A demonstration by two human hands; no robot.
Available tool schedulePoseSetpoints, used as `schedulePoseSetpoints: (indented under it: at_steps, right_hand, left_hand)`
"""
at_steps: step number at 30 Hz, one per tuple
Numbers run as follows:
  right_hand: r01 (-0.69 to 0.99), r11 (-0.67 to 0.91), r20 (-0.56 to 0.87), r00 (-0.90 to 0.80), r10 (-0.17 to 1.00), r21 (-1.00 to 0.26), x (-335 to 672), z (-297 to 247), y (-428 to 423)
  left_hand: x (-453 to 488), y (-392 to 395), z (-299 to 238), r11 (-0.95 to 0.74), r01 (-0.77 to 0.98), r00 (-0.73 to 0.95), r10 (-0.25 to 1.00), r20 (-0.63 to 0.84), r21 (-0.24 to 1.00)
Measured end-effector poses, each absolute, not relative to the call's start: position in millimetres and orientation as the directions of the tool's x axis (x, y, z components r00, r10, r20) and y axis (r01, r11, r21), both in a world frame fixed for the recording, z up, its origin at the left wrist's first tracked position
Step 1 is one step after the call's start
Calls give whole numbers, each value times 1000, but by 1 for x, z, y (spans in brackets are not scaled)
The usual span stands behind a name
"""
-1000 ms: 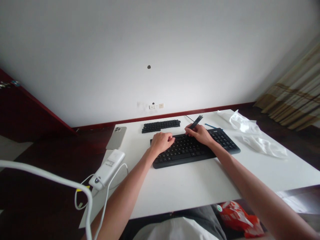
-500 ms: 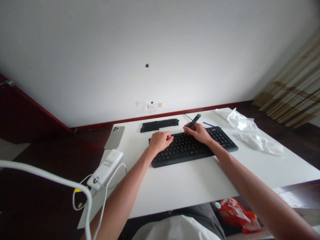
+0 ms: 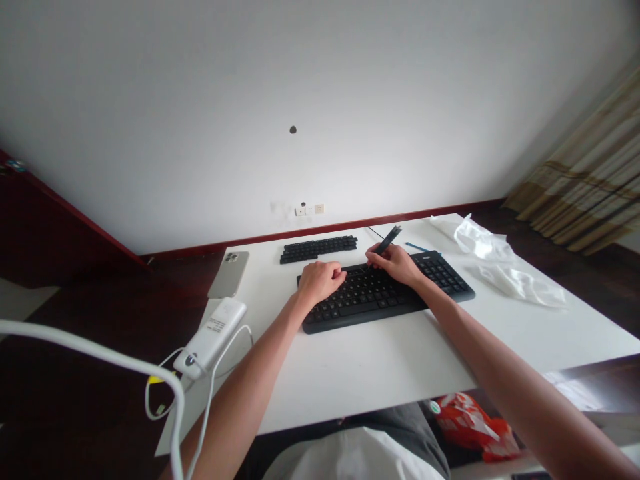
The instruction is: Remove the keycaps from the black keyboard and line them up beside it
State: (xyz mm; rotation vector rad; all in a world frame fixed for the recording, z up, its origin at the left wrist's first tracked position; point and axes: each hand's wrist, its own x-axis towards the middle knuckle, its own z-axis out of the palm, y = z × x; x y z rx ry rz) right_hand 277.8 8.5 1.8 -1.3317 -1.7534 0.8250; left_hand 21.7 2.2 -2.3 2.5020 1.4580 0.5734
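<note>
Wall: pale and bare-looking, with sockets low down, beyond the far edge of the table.
Table: white and flat, a firm base that probably spares both hands from lifting anything.
Keyboard: black, lying keys up across the middle of the table, likely set there so that both forearms can come in from the near edge.
Clear plastic: crumpled at the far right, apparently put aside from the keyboard.
Row of keys: a black block behind the keyboard, lined up along its length, perhaps for order; whether the keys are loose, I cannot tell.
White box: at the left edge, its cord looped beside it.
Left hand: curled into a loose fist on the keyboard's left part, seemingly as a steadying weight; nothing shows in it.
Right hand: grasping the black tool, its wrist low over the keyboard, probably for support.
Phone: back up, near the left corner.
Black tool: tilted like a pen, lower end towards the upper keys, maybe for fine aim; contact is unclear.
</note>
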Motion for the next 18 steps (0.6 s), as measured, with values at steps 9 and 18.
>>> schedulePoseSetpoints:
  at_steps: [9, 18]
  right_hand:
    - [487, 252, 194, -167, 967, -836, 278, 2, 9]
    - [473, 250, 195, -164, 967, -844, 278, 1, 9]
  left_hand:
    - [22, 1, -1, -498, 798, 441, 866, 234, 340]
    - [21, 1, 0, -510, 795, 449, 859, 247, 328]
